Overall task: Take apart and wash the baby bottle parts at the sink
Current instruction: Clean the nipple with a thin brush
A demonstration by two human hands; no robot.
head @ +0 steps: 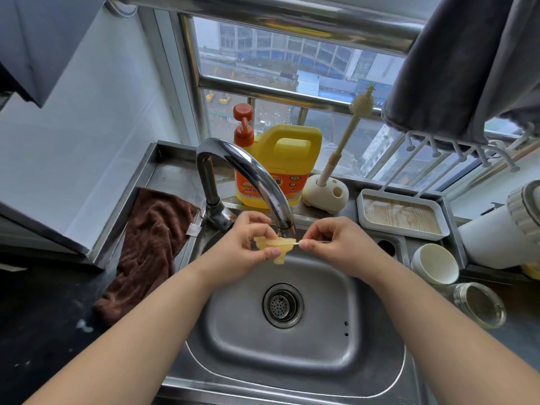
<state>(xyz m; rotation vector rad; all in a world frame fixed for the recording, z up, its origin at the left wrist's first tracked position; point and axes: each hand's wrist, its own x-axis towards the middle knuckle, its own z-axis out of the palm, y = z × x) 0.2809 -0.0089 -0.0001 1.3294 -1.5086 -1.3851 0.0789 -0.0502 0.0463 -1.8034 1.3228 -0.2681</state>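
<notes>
The left hand (248, 244) holds the silicone teat (273, 247) over the sink (365, 361), directly under the spout of the faucet (248, 168). Thumb and fingers are curled round the teat's flange. The teat is turned mouth-up, its tip pointing down toward the drain (282, 305).

The right hand (330, 241) is level with the left and just beside it. Its thumb and forefinger pinch a thin pale rod, probably a small cleaning stick (298, 243); the remaining fingers are curled in. The stick lies roughly horizontal, its long axis running from the right hand toward the teat, and its free end meets the teat's right edge. What the end engages is too small to tell.

Judgement: the step in hand is cleaning or clearing a small feature of the teat. The coming move turns on the stick's axis staying in line with that feature, with the left hand steadying the teat against the push. No running water is visible.

Along the sink's rear edge stand a detergent jug (280, 165) and a bottle brush (350, 127) in its holder (324, 194). At the right edge are a tray (403, 214), a white cup (435, 263) and a glass jar (479, 305). A brown cloth (152, 244) hangs over the left edge.
</notes>
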